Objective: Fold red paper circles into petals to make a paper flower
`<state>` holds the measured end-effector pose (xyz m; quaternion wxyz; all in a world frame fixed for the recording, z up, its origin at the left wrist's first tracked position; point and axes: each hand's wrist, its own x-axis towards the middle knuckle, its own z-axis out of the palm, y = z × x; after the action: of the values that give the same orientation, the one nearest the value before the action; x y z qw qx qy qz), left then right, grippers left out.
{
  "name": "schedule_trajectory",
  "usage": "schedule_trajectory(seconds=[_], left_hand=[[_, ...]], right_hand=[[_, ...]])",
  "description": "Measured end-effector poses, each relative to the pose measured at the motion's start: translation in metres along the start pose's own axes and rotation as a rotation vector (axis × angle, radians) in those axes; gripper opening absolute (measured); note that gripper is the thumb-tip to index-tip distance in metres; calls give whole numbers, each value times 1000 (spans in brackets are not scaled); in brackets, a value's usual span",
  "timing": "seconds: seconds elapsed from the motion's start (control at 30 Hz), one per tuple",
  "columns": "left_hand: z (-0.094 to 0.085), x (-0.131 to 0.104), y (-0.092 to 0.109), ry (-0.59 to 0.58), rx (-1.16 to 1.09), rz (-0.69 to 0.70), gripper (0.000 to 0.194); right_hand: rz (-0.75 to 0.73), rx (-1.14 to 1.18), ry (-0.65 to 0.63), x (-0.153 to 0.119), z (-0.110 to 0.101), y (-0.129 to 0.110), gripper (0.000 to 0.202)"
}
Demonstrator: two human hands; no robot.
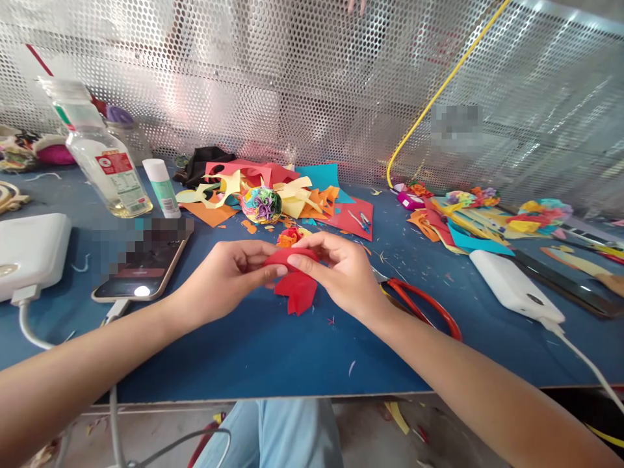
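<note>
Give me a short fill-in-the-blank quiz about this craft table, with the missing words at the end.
The left hand and right hand hold paper coloured ____.
The scissors lie nearer the ____ hand.
The upright tube has a ____ cap.
The cable against the perforated metal is ____.

red; right; white; yellow

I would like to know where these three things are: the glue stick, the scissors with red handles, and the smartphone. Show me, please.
glue stick (168,195), head view, label
scissors (416,300), head view, red handle
smartphone (127,286), head view, lower screen
</note>
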<state>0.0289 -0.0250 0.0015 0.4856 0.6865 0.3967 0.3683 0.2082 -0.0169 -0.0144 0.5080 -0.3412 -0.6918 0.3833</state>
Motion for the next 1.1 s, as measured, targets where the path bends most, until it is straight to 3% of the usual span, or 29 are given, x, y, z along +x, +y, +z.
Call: schedule_trajectory(seconds=[0.23,0.4,0.5,0.77,0.93,1.0,1.1], left_hand=[[0,1,0,-29,3,-51,20],[-3,1,-3,-51,219,-39,20],[-4,-1,-1,-19,293,-30,21],[-9,1,4,-68,87,-87,28],[-18,6,1,-190,-61,-210,38],[-20,5,1,-232,-88,-221,34],[-19,4,2,-251,-149,-225,29]], right_hand=[[-11,-48,4,-1,0,-1,9],[-159,-232,-34,-2,-1,-3,4],[-109,-221,-91,-3,-1,-2,15],[120,10,-133,1,-2,3,37],[305,153,-327,9,-14,8,51],[303,158,-373,11,-18,10,51],[177,34,-428,10,-20,9,47]])
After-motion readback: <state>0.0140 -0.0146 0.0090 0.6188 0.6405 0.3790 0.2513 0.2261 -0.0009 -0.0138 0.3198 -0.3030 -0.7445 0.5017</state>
